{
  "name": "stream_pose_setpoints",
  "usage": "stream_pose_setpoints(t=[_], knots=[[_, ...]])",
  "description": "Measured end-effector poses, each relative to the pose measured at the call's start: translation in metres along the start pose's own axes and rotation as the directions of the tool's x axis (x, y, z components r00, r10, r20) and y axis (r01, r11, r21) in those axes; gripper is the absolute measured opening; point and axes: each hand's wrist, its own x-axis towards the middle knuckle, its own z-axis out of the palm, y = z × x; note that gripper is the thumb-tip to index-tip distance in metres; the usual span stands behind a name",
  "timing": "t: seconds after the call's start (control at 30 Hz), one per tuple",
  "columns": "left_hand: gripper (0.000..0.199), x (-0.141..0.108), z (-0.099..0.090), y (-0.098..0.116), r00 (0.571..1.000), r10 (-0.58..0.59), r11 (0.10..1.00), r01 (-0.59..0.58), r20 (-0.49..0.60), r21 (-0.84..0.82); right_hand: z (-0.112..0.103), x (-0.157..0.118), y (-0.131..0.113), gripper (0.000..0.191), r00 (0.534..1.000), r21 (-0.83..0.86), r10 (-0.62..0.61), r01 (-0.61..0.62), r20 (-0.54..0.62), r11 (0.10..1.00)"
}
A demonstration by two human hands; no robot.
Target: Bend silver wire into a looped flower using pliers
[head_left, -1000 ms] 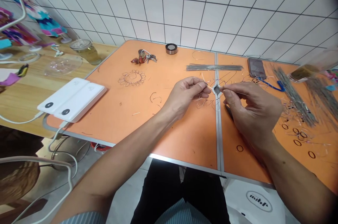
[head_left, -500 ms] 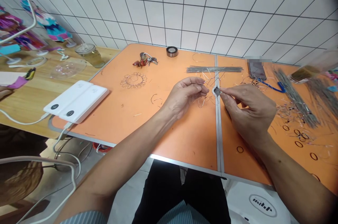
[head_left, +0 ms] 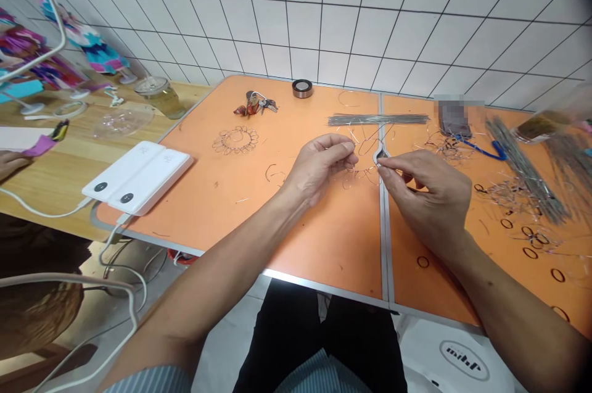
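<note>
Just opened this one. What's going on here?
A person is handling thin wire over an orange table. The left hand pinches it, and the right hand has thumb and finger closed at it too, though it's too fine to trace fully. A looped wire ring lies to the left, and a straight wire bundle lies beyond the hands.

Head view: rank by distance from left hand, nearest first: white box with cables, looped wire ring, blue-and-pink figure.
From the left hand:
1. Looped wire ring: left of it, on the orange table.
2. White box: farther left, at the orange table's left end.
3. Blue-and-pink figure: far left, back by the tiled wall.
</note>
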Motion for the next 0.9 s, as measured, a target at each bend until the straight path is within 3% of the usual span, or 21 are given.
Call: stream_pose_setpoints(t=[0.2,0.7,0.9], knots=[[0.018,0.003,-0.003,-0.003,0.997,0.046,0.999,-0.046,-0.06,0.006,0.001,0.0,-0.001,0.016,0.998,0.008,0.032,-0.033,0.051,0.999],[0.015,0.003,-0.004,-0.001,0.997,0.073,0.997,-0.072,-0.034,0.037,0.003,-0.005,-0.008,0.013,0.982,-0.023,0.099,-0.097,0.164,0.995],[0.014,0.002,-0.005,0.0,0.999,0.04,0.997,-0.039,-0.016,0.063,-0.008,0.005,-0.005,0.018,0.959,0.042,0.238,-0.247,0.153,0.968]])
